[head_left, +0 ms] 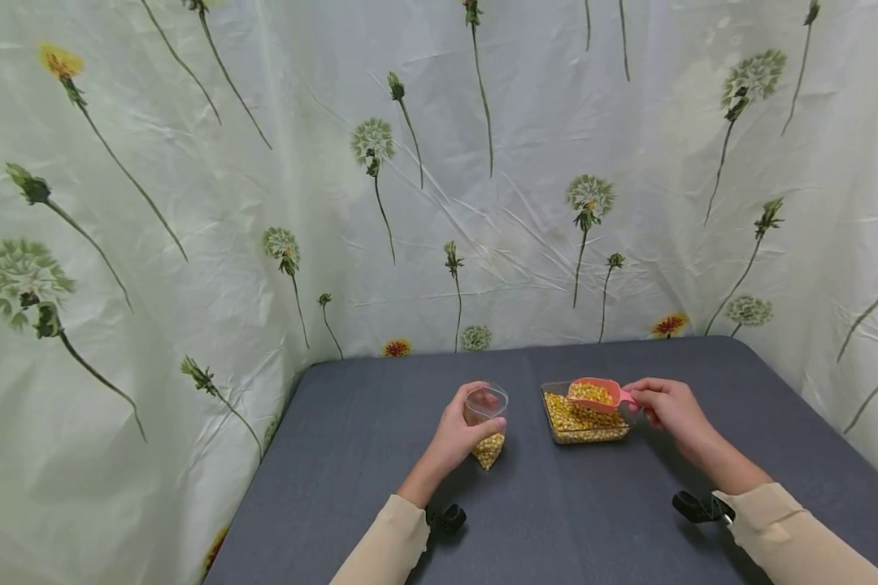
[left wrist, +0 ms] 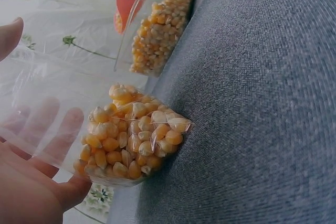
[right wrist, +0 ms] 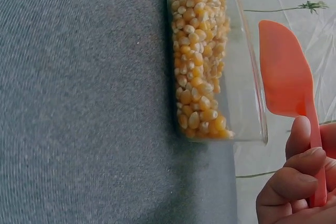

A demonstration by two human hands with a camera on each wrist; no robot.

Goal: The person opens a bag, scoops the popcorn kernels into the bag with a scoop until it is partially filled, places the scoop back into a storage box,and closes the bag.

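My left hand (head_left: 454,429) holds a clear plastic bag (left wrist: 55,80) upright by its sides, thumb on one side and fingers on the other. Its round mouth is open, and corn kernels (left wrist: 131,140) fill the lower part, which rests on or just above the table. To the right, my right hand (head_left: 675,409) grips the handle of an orange-red scoop (right wrist: 286,72). The scoop, heaped with kernels (head_left: 590,392), is held level over a clear rectangular container (right wrist: 244,72). More corn kernels (right wrist: 197,61) lie inside that container.
A dark grey cloth-covered table (head_left: 351,455) lies beneath everything. Behind it and at the sides hangs a pale curtain (head_left: 424,227) with a dandelion print. Black wrist straps (head_left: 695,507) show at both sleeves.
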